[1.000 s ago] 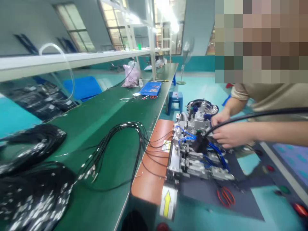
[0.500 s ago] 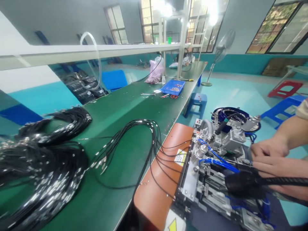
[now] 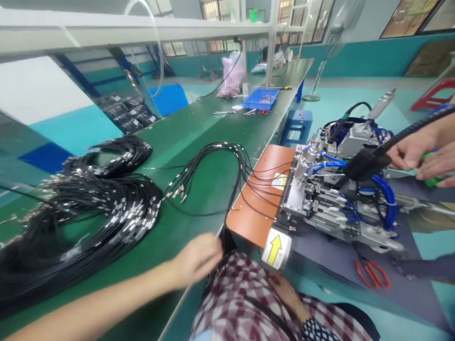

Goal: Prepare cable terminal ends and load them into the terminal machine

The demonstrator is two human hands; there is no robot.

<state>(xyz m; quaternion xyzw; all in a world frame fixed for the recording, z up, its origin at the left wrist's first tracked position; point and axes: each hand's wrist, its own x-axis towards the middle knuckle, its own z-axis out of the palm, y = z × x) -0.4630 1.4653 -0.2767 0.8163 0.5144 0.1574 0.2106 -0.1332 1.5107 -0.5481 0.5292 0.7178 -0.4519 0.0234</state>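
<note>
My left hand (image 3: 201,255) is over the front edge of the green table, its fingers curled. It is blurred, and what it holds, if anything, does not show. Right beside it, a bundle of black cables (image 3: 236,189) arches over the table and hangs down past the edge. Low at my checked clothing is my right hand (image 3: 284,289), near the machine's front, with its fingers mostly hidden. Several cable ends lead across an orange-brown plate (image 3: 259,189) into the metal assembly machine (image 3: 320,199).
Large coils of black cables (image 3: 117,208) lie on the left of the table. Red-handled scissors (image 3: 373,274) rest on the machine's dark base. Another person's hands (image 3: 415,149) are behind the machine, near something green. Farther off is a blue tray (image 3: 261,99).
My view has tilted down, and both my hands have come into sight. The other person's hands have moved apart and away from the machine, with a green thing now showing there.
</note>
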